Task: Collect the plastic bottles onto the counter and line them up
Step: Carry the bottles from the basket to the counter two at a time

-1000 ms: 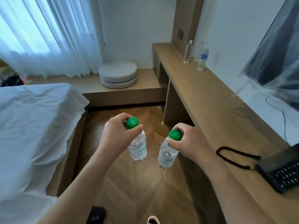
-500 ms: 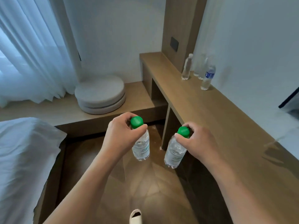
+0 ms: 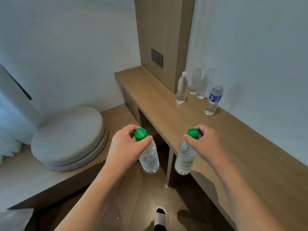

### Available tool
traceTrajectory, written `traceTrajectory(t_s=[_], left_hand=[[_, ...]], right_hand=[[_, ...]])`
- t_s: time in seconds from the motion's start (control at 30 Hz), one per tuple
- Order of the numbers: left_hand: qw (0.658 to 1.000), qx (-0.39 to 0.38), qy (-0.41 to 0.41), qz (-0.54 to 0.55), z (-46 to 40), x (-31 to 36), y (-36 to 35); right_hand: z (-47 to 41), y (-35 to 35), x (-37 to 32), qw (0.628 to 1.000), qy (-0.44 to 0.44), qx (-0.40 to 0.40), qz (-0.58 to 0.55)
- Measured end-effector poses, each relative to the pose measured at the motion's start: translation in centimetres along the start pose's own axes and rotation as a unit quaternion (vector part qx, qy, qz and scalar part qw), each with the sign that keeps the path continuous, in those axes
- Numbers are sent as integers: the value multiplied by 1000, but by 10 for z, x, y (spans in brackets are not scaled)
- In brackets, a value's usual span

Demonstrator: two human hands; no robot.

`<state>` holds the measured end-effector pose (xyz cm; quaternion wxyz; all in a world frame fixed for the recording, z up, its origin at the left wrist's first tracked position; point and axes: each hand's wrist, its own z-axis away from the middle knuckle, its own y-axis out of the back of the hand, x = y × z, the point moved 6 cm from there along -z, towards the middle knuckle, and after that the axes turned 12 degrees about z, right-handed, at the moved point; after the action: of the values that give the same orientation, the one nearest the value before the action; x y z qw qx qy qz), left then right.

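Note:
My left hand (image 3: 126, 144) grips a clear green-capped bottle (image 3: 149, 160) by its neck; it hangs over the floor, left of the counter edge. My right hand (image 3: 205, 144) holds a second green-capped bottle (image 3: 185, 160) the same way, right at the front edge of the wooden counter (image 3: 241, 147). Standing upright at the counter's far end by the wall are a white-capped bottle (image 3: 181, 88), two clear bottles (image 3: 198, 84) close together behind it, and a blue-labelled bottle (image 3: 213, 100) to their right.
A wooden pillar (image 3: 165, 39) with a dark switch plate rises behind the counter's far end. Two stacked round grey cushions (image 3: 70, 137) lie on a low wooden platform at left. A slippered foot (image 3: 160, 217) shows on the wooden floor below.
The view has advanced toward the counter's far end and swung right; the bed and curtain have left the frame. Both hands keep their bottles, the right one now at the counter edge.

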<state>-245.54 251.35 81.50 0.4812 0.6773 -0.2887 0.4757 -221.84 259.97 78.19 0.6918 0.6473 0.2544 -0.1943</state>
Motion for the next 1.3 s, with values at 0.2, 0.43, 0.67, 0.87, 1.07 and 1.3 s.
traceTrajectory(t_s=[0.2, 0.43, 0.67, 0.87, 1.07, 1.3], left_hand=[[999, -2, -30, 29, -151, 19, 1], [996, -71, -52, 24, -326, 8, -48], [976, -211, -30, -52, -457, -38, -141], [952, -296, -2, -80, -524, -75, -190], [928, -342, -69, -128, -548, -73, -215], [833, -383, -109, -384, -541, -49, -217]], right_hand=[[-118, -9, 1, 996, -64, 50, -22], [-238, -10, -4, 984, -135, 115, -31], [-323, -25, 1, 958, -265, 97, 50], [-354, -40, 3, 942, -313, 82, 89], [-369, -55, 1, 943, -318, 54, 84], [-343, -54, -2, 943, -327, 3, 61]])
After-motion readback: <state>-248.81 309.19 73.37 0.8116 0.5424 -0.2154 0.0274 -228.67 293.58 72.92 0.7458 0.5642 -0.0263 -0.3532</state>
